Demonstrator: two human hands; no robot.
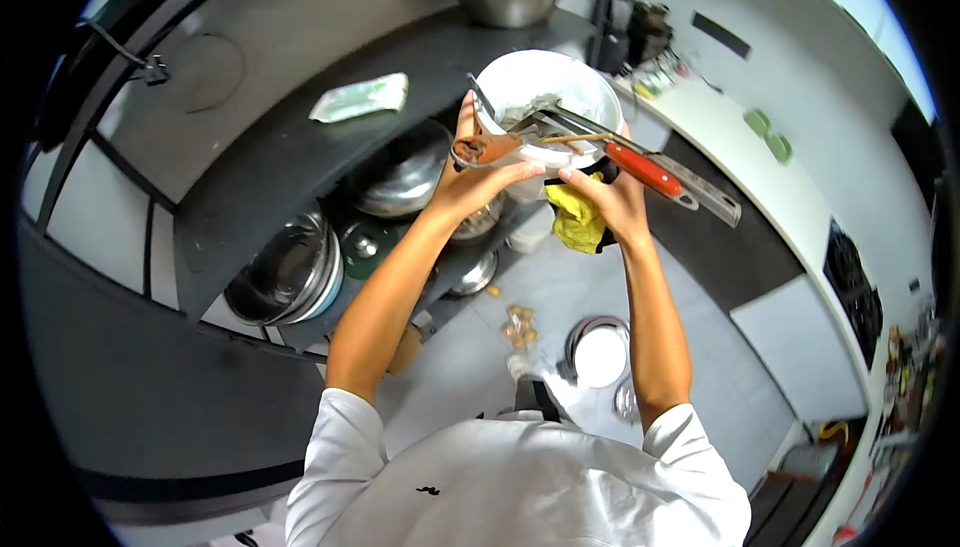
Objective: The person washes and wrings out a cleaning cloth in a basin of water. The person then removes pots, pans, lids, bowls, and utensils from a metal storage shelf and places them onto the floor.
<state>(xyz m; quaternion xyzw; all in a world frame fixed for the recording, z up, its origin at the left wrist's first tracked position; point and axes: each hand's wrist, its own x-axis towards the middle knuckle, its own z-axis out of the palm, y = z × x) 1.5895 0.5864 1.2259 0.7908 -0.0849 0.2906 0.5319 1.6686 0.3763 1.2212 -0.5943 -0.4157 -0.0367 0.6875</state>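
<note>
A white plastic bucket (595, 84) is raised in front of me between both hands. My left hand (470, 182) grips its near left side, with the thumb along the front. My right hand (615, 199) holds the right side, its thumb pointing at the other one. Out of the bucket stick several utensils, among them a tool with a red handle (643, 168), a metal handle (712, 193) and a brownish ladle-like piece (487, 150) near my left fingers. Below my right thumb hangs a yellow cloth (577, 217); how it is held is hidden.
A dark shelf (290, 137) on the left carries a green-white packet (360, 98) and a steel basin (508, 2). Beneath it sit stacked basins (285, 272) and a metal bowl (405, 182). On the floor are a white round container (601, 357) and small brownish items (519, 327). A white counter (735, 137) runs along the right.
</note>
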